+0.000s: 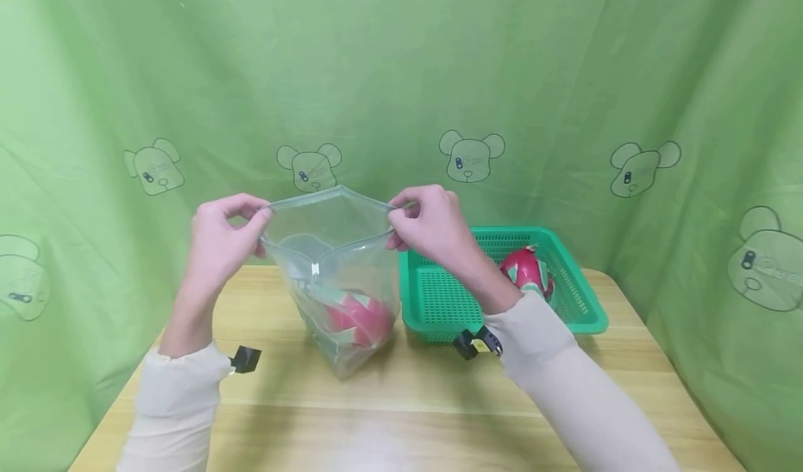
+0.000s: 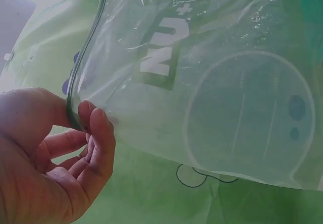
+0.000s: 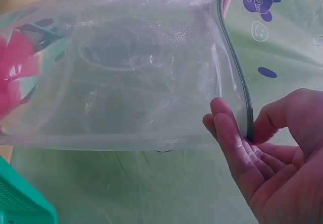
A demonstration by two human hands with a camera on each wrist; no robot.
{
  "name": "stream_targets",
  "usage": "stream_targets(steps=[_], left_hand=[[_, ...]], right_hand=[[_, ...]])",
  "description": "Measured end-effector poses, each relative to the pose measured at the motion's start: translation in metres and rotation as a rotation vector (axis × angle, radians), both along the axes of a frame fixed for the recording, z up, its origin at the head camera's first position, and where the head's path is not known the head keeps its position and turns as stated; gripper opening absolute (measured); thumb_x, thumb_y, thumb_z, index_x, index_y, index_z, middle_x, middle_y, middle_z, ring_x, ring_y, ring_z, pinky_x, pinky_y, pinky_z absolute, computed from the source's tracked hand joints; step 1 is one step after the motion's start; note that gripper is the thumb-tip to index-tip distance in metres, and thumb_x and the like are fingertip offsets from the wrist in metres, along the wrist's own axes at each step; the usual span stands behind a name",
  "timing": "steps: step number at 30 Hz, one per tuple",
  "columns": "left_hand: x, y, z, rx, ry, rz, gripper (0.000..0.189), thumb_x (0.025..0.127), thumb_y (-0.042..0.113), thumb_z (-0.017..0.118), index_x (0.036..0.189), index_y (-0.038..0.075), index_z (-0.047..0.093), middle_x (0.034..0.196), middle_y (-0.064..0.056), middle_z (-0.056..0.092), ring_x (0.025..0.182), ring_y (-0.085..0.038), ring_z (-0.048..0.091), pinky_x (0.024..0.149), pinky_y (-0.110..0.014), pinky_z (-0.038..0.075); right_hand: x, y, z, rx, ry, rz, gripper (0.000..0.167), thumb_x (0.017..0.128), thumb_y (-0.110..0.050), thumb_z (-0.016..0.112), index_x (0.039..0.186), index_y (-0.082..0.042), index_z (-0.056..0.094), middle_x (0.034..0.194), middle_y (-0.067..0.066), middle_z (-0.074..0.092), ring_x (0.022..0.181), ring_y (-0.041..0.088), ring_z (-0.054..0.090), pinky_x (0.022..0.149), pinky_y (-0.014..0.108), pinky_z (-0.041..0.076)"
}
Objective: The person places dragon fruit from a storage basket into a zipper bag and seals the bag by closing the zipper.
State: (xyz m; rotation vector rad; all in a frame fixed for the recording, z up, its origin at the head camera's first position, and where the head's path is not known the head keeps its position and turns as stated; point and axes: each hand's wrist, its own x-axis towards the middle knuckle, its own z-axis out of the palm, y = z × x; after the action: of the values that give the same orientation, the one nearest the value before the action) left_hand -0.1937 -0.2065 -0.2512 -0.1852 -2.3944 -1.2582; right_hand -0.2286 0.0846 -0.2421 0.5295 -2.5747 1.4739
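Note:
A clear zipper bag hangs between both hands, its mouth spread apart, with a dragon fruit at the bottom. My left hand pinches the left corner of the mouth between thumb and fingers. At the right corner, my right hand pinches the rim the same way. A white slider sits midway along the near edge of the mouth. In the left wrist view the bag shows printed white letters and a round pale print.
Right of the bag, a green plastic basket stands on the wooden table with another dragon fruit inside, partly behind my right forearm. A green curtain with bear prints encloses the back and sides.

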Motion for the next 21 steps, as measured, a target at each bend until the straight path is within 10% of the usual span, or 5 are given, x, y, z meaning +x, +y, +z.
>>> stream_targets(steps=[21], left_hand=[[-0.007,0.008,-0.002,-0.026,-0.059,-0.012,0.025,0.101,0.019,0.063,0.12,0.005,0.072,0.1,-0.012,0.067,0.055,-0.015,0.063,0.05,-0.026,0.052]], right_hand=[[-0.003,0.005,-0.002,0.112,-0.124,0.067,0.027,0.091,-0.002,0.055,0.116,0.0,0.067,0.082,0.007,0.074,0.071,0.024,0.075,0.064,0.032,0.063]])
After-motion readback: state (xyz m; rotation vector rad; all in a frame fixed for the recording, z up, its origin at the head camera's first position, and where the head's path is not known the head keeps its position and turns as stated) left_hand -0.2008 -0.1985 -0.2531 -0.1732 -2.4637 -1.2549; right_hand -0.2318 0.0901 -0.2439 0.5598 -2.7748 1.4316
